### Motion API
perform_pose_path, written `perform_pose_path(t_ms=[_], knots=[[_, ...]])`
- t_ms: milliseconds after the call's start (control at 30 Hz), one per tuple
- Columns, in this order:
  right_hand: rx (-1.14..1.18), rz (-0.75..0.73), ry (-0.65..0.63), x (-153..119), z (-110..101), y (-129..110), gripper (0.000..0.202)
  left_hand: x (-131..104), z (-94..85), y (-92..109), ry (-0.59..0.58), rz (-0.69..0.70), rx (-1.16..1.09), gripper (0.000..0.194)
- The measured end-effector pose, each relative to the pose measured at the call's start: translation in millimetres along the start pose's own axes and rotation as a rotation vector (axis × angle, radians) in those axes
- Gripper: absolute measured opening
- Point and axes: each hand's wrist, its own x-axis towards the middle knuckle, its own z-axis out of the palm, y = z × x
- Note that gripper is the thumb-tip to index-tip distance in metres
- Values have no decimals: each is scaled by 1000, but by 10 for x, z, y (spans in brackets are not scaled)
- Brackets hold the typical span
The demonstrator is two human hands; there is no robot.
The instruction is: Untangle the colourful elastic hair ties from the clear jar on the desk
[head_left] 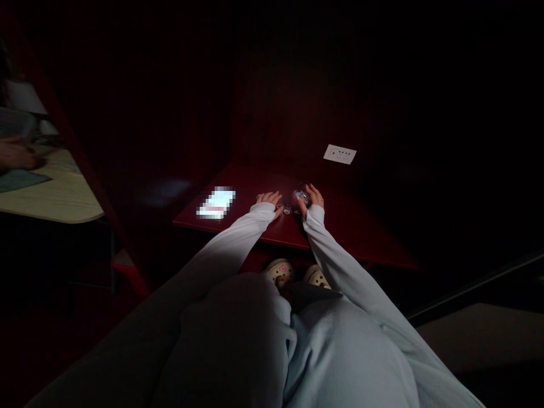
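Note:
On a dark red shelf [280, 233], my left hand [270, 200] rests with its fingers bent; a small dark thing shows at its fingertips, too dim to make out. My right hand [313, 199] is wrapped round a clear, shiny object [301, 196], perhaps a small container, with something pale inside. Between the two hands lies a small round metallic piece [287, 211], close to my left thumb. A bright, blurred-out rectangle [216, 203] lies on the shelf to the left of my hands.
A white socket plate [340, 154] is on the dark back wall. Beyond a partition at the left, another person's hand [17, 154] is over a pale wooden table [63, 190] with a grey-green cloth or mat. Cream shoes [280, 269] show under the shelf's front edge.

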Motion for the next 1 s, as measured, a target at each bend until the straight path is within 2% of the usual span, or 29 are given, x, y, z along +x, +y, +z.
perform_pose_path(t_ms=[300, 633, 867, 1000], knots=[[-15, 16, 56, 1, -23, -6, 54, 0, 33, -28, -11, -6, -28, 54], [16, 31, 69, 18, -2, -1, 55, -33, 3, -18, 12, 131, -13, 55], [-3, 41, 60, 30, -27, -14, 54, -46, -19, 4, 15, 105, -17, 57], [9, 24, 96, 19, -14, -3, 56, -65, -77, 35, -19, 70, -8, 65]])
